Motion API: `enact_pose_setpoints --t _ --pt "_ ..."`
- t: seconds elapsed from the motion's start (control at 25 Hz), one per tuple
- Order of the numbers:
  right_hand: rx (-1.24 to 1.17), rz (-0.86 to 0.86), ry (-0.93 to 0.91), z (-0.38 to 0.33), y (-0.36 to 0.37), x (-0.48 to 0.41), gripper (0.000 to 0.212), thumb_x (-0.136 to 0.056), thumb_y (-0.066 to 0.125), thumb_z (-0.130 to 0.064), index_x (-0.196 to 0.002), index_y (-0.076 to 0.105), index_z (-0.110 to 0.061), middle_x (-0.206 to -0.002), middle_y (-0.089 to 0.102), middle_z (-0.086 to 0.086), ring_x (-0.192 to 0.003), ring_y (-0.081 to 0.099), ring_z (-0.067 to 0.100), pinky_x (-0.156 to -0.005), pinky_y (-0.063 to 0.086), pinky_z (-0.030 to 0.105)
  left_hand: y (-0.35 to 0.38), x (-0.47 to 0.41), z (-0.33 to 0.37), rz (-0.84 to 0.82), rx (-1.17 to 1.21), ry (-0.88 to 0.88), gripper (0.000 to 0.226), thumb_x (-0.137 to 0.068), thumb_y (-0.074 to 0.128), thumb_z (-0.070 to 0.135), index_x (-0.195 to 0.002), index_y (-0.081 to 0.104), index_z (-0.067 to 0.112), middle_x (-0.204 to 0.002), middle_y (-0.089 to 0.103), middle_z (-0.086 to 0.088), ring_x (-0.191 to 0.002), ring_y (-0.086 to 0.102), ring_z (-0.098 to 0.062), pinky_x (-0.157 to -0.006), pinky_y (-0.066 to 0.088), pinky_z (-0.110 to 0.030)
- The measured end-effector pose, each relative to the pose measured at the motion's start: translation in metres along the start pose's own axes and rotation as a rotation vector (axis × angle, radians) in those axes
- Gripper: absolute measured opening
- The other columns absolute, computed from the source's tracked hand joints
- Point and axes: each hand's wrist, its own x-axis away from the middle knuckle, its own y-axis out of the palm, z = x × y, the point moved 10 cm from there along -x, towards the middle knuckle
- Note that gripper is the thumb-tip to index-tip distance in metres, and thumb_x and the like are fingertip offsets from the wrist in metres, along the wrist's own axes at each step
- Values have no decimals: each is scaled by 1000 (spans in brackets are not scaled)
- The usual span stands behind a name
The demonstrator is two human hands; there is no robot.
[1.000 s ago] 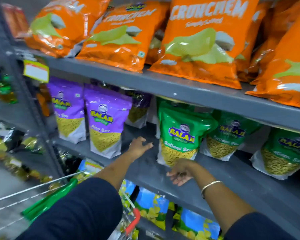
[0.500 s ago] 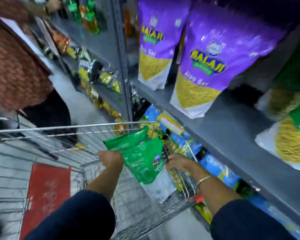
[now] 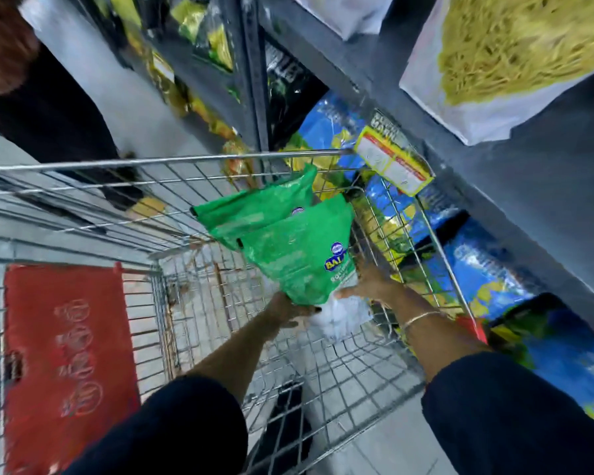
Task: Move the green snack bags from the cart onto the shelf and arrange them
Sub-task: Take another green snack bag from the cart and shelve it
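Observation:
Two green snack bags lean inside the wire cart (image 3: pixel 158 161). The nearer green bag (image 3: pixel 299 252) stands tilted with its white bottom down, and a second green bag (image 3: pixel 254 210) lies behind it. My left hand (image 3: pixel 283 308) grips the nearer bag's lower left edge. My right hand (image 3: pixel 371 282) presses on its lower right side, by the white bottom. The grey shelf (image 3: pixel 515 186) runs along the right, above the cart.
A bag with yellow noodle snack and white bottom (image 3: pixel 504 63) stands on the shelf at top right. Blue and yellow bags (image 3: pixel 477 269) fill the shelf below. A yellow price tag (image 3: pixel 391 159) hangs off the shelf edge. The cart's red flap (image 3: pixel 66 365) is left; another person (image 3: pixel 31 97) stands beyond.
My view dropped from the shelf down into the cart. Both hands left the shelf, reached into the cart and closed on the nearer green bag, sliding lower on it.

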Motion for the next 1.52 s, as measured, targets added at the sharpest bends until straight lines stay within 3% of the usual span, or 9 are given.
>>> enact_pose_setpoints --t 0.12,0.24,0.4,0.6,0.76,0.92,1.16,1.36,1.52 --pt "22 90 1 0 -5 11 70 -60 83 -8 -123 53 -5 -122 62 11 -115 56 23 -89 44 25 3 -4 5 12 61 16 47 -78 64 -3 -122 49 -1 -130 57 -21 -113 55 -30 -62 48 -25" --pt "-76 178 -10 -7 -12 31 71 -57 85 -11 -121 54 -6 -122 64 12 -115 57 24 -97 45 30 -17 10 20 46 36 27 45 -78 62 -5 -122 49 -3 -128 56 -24 -113 55 -37 -68 51 -29" --pt "-204 308 -140 -46 -39 80 66 -58 84 -11 -117 57 -2 -119 65 13 -113 58 24 -80 38 18 -30 50 70 28 22 119 42 -80 61 -6 -120 49 -9 -126 58 -23 -106 57 -30 -63 59 -24" --pt "-210 502 -340 -93 -101 178 64 -56 86 -26 -112 59 -9 -110 69 11 -95 60 17 -72 40 23 -16 134 155 55 25 318 20 -82 59 -6 -100 53 -8 -88 65 -10 -56 69 -5 -52 58 -17" --pt "-198 725 -410 -89 -167 283 62 -50 84 -42 -103 63 -16 -103 73 13 -96 67 28 -79 54 38 49 220 224 -2 -20 550 17 -84 53 -9 -87 56 8 -61 73 10 -51 66 2 -48 55 -13" --pt "-197 900 -419 -42 -228 389 53 -58 83 -39 -98 60 -12 -78 65 7 -79 57 20 -59 40 30 148 278 264 -142 -69 653 22 -65 62 3 -83 59 15 -75 70 -3 -51 64 1 -48 53 -14" --pt "-389 1081 -300 98 -290 484 49 -57 85 -25 -99 67 -8 -96 75 15 -83 67 19 -69 50 28 322 288 289 -309 -289 672 23 -83 56 -7 -87 62 15 -55 72 16 -60 65 -3 -68 54 -28" --pt "-531 1191 -187 182 -313 522 48 -58 85 -18 -100 66 -6 -96 73 11 -79 63 18 -69 46 26 422 273 300 -338 -466 624 56 -81 64 0 -131 40 -7 -107 63 -8 -91 63 -19 -91 51 -36" --pt "-550 1251 -114 213 -329 523 50 -59 84 -20 -103 64 -5 -98 73 15 -77 64 21 -68 48 28 461 260 309 -368 -522 615 52 -80 65 2 -127 44 -5 -131 56 -17 -109 57 -25 -99 47 -36"
